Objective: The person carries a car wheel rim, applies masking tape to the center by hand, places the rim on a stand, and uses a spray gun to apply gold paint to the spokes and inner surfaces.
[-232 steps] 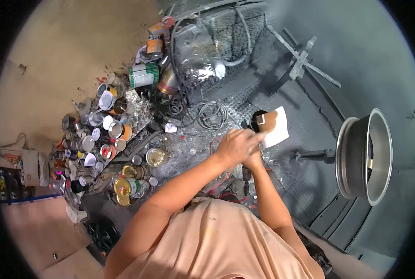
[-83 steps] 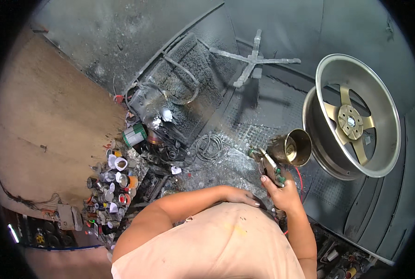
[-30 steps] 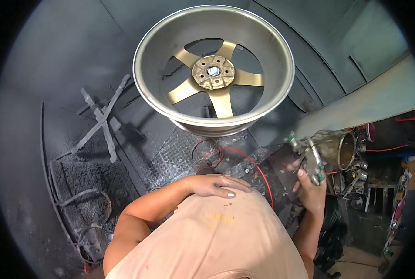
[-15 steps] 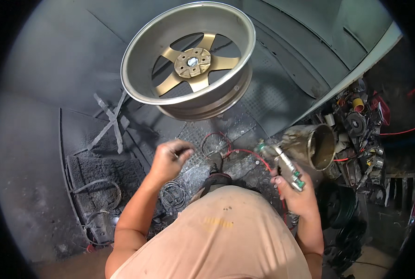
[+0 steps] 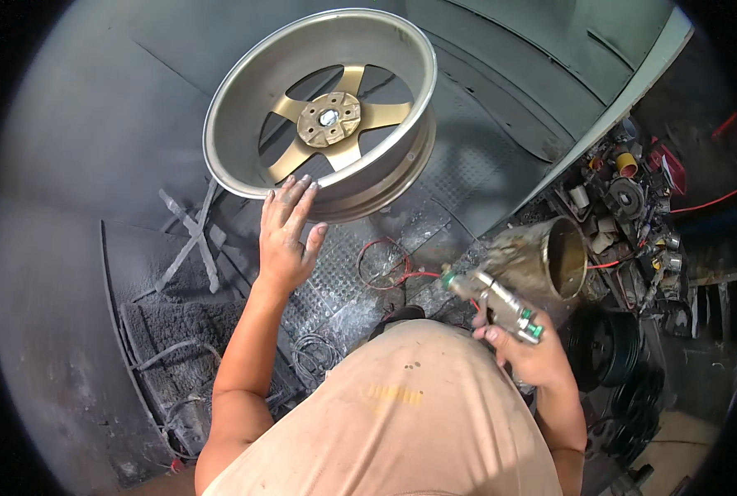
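A car wheel rim (image 5: 261, 91), silver in its barrel with gold spokes, stands tilted in front of me at the top of the view. My left hand (image 5: 286, 227) is open at the rim's near lower edge, fingers stretched out over it; whether they press on it I cannot tell. In my right hand (image 5: 524, 345) is a metal spray gun (image 5: 505, 306) with green parts, its nozzle pointing up and left. Fingers wrap round its handle, and a red hose shows beside it.
A stained metal bucket (image 5: 525, 256) lies on its side beyond the spray gun. Cluttered cans and tools (image 5: 629, 198) crowd the right. Red hose (image 5: 382, 263) loops on the floor. A grey cross-shaped stand (image 5: 193, 240) and dark matting (image 5: 178, 339) are at left.
My left hand has gone from curled, near my body, to open and reaching forward at the wheel rim's edge. The spray gun stays in my right hand and has shifted slightly left.
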The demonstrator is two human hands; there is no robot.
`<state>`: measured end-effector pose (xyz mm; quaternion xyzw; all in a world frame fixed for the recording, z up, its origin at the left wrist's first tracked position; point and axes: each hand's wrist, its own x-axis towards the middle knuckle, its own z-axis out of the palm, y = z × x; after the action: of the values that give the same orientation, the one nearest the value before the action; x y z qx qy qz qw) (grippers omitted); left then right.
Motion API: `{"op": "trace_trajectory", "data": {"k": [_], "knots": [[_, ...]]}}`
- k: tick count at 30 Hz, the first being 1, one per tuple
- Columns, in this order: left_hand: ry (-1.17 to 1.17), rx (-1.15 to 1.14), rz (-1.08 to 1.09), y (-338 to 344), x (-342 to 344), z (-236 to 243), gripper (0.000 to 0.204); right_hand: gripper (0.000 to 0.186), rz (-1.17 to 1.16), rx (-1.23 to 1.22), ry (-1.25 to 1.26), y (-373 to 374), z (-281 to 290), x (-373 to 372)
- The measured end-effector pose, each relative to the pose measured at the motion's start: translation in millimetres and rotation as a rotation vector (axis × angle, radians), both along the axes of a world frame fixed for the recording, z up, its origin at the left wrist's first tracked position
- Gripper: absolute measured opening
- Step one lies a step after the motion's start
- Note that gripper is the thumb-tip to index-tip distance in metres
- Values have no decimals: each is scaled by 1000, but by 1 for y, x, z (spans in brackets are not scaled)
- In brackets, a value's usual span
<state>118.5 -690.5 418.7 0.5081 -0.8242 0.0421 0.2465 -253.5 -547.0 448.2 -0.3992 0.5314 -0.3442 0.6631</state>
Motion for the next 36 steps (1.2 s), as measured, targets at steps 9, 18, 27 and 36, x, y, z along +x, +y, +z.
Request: {"op": "trace_trajectory", "data": {"k": [9, 18, 27, 36], "knots": [[2, -30, -42, -6, 11, -14, 54, 40, -147, -158, 335, -10, -5, 3], [28, -88, -71, -10, 19, -18, 52, 34, -248, -72, 240, -8, -4, 11], [84, -124, -75, -15, 37, -24, 48, 43, -99, -69, 175, 6, 12, 23], [116, -129, -89, -18, 60, -23, 44, 31, -385, -191, 289, -7, 2, 7]]}}
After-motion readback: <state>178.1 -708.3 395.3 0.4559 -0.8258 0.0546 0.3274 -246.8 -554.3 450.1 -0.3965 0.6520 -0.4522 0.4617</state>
